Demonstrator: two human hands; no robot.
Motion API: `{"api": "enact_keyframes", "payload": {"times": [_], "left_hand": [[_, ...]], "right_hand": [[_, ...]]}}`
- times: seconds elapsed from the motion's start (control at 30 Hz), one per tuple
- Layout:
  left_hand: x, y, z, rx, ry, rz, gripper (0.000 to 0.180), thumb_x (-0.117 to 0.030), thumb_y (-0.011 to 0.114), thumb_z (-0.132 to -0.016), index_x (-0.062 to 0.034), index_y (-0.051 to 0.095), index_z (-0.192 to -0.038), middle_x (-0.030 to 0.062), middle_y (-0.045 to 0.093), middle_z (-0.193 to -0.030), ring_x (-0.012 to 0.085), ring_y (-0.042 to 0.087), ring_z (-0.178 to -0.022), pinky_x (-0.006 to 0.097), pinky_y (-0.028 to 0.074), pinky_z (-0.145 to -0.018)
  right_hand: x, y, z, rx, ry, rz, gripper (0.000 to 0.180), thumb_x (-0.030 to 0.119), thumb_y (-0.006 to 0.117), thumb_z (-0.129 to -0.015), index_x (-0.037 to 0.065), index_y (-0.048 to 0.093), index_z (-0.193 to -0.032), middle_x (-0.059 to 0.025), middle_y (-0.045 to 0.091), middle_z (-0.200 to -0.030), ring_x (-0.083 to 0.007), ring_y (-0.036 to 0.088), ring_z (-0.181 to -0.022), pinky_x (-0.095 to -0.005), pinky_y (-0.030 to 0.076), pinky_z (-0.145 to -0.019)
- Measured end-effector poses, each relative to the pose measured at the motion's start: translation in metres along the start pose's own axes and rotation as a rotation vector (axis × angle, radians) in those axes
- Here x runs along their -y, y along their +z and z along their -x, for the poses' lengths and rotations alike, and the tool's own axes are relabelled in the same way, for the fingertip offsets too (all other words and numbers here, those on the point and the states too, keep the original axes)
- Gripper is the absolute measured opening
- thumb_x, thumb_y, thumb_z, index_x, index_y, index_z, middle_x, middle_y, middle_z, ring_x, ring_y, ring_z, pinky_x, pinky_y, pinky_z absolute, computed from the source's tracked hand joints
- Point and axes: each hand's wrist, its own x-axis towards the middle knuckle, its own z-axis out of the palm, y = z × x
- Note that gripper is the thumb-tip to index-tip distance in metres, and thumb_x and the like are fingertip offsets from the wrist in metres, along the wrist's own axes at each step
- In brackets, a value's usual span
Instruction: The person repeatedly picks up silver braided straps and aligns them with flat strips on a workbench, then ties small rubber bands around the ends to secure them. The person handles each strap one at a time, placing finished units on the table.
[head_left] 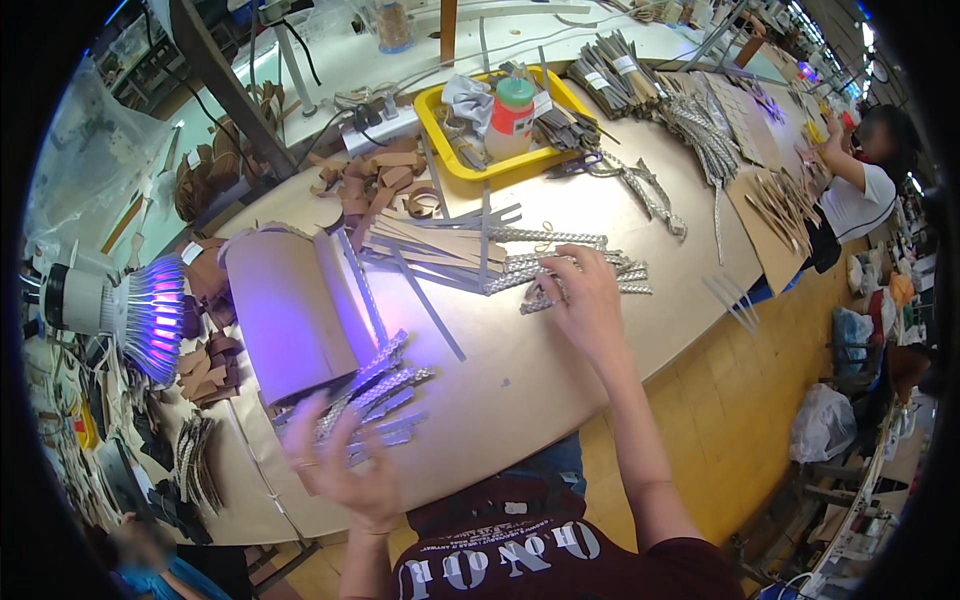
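On the tan-covered table, a bundle of silvery braided straps (515, 270) lies at the middle. My right hand (583, 300) is over its right part, fingers curled round a strap. At the lower left, my left hand (345, 465) is spread, slightly blurred, at the near ends of more braided straps (395, 385). Those straps stick out from the open end of a curved tan cover (290, 300) lit purple; their far ends are hidden under it. Flat grey-brown strips (430, 243) lie left of the middle bundle, with a thin grey strip (435, 310) apart from them.
A yellow tray (470, 172) at the back holds a green-capped bottle (512, 120) and strips. A purple-lit finned lamp (150, 310) stands left. Brown leather scraps (375, 180) lie behind the cover. Strip bundles (615, 75) lie far right, near another person (860, 185).
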Motion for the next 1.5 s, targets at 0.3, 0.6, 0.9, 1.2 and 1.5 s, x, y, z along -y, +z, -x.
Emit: {"api": "enact_keyframes", "payload": {"times": [0.3, 0.6, 0.9, 1.2, 1.5], "left_hand": [[-0.060, 0.043, 0.025, 0.364, 0.267, 0.326, 0.017, -0.019, 0.079, -0.076, -0.0223, 0.073, -0.091, 0.0028, 0.065, -0.119, 0.0229, 0.055, -0.117, 0.044, 0.026, -0.109], [-0.054, 0.054, 0.026, 0.395, 0.297, 0.323, 0.016, -0.010, 0.078, -0.072, -0.0147, 0.073, -0.086, 0.0086, 0.065, -0.117, 0.0283, 0.056, -0.116, 0.045, 0.031, -0.106], [-0.073, 0.085, 0.046, 1.026, 0.310, 0.228, 0.075, -0.038, 0.067, -0.089, 0.0019, 0.039, -0.146, 0.0240, 0.030, -0.156, 0.0397, 0.031, -0.143, 0.050, 0.021, -0.118], [-0.070, 0.090, 0.054, 1.040, 0.338, 0.193, 0.073, -0.036, 0.068, -0.088, -0.0018, 0.040, -0.146, 0.0242, 0.025, -0.158, 0.0431, 0.020, -0.147, 0.058, 0.013, -0.118], [-0.070, 0.081, 0.050, 0.910, 0.407, 0.319, 0.046, -0.023, 0.072, -0.086, -0.0094, 0.061, -0.128, 0.0196, 0.047, -0.146, 0.0396, 0.041, -0.138, 0.056, 0.020, -0.116]], "right_hand": [[-0.001, 0.007, -0.022, 0.334, -0.054, 0.014, 0.014, 0.020, 0.069, -0.086, 0.010, 0.066, -0.096, -0.0076, 0.058, -0.106, -0.0261, 0.053, -0.108, -0.0405, 0.040, -0.093], [0.001, -0.003, -0.020, -0.089, -0.581, 0.140, 0.018, 0.017, 0.064, -0.082, 0.006, 0.063, -0.096, -0.0091, 0.062, -0.113, -0.0259, 0.056, -0.114, -0.0418, 0.043, -0.098], [0.000, -0.040, 0.089, 0.172, -0.297, 0.034, 0.020, 0.025, 0.066, -0.083, 0.008, 0.064, -0.093, -0.0087, 0.066, -0.108, -0.0264, 0.062, -0.102, -0.0435, 0.045, -0.093], [-0.192, -0.111, 0.094, -0.119, 0.674, 0.595, 0.029, 0.033, 0.063, -0.094, 0.006, 0.065, -0.104, -0.0123, 0.063, -0.103, -0.0311, 0.060, -0.099, -0.0438, 0.043, -0.087], [-0.221, -0.147, 0.078, 0.113, 0.820, 0.332, 0.029, 0.032, 0.063, -0.094, 0.004, 0.066, -0.087, -0.0150, 0.068, -0.078, -0.0347, 0.065, -0.075, -0.0429, 0.049, -0.069]]}}
